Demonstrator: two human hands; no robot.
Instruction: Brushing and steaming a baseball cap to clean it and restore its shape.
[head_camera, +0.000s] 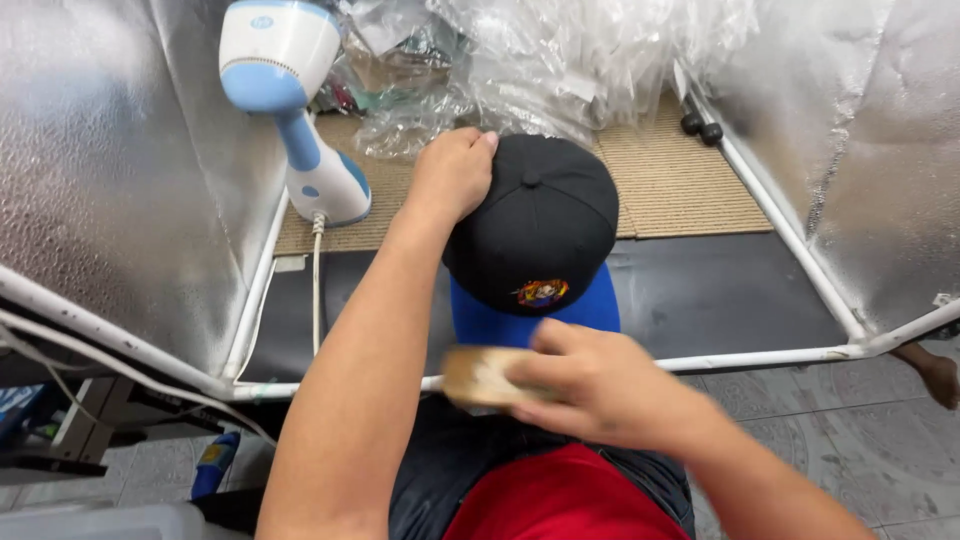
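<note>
The left hand is closed over the back of the black cap, holding it with its blue brim pointing toward six o'clock. The right hand, blurred, grips a pale wooden brush just below the brim, so the cap lies at twelve o'clock from it, crown-to-brim axis running toward the person.

Left hand gripping back of black cap with blue brim; right hand holding blurred tan brush beside brim.
</note>
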